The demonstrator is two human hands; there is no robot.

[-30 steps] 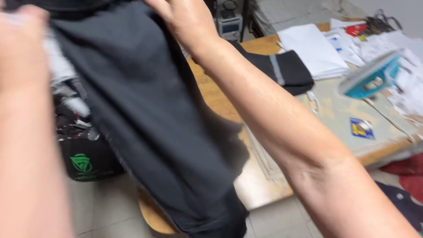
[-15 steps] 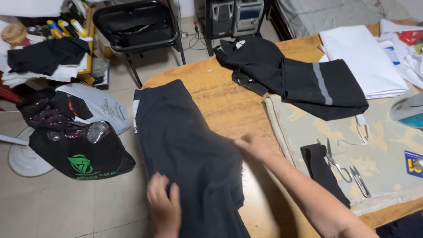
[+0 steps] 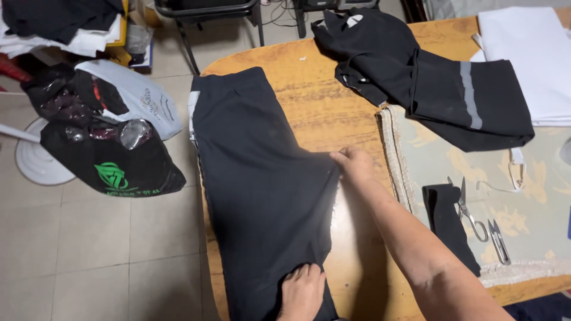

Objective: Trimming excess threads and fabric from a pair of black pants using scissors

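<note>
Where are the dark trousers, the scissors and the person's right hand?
dark trousers (image 3: 256, 178): head view, middle of the flat cloth.
scissors (image 3: 470, 214): head view, on the blades near the pivot.
right hand (image 3: 354, 163): head view, back of the hand at the trousers' edge.

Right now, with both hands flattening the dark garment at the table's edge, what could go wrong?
1. The dark garment lies along the wooden table's rounded edge; its left side may slide off toward the tiled floor.
2. The right hand works close to the scissors and thread snips; a wide sweep could knock them.
</note>
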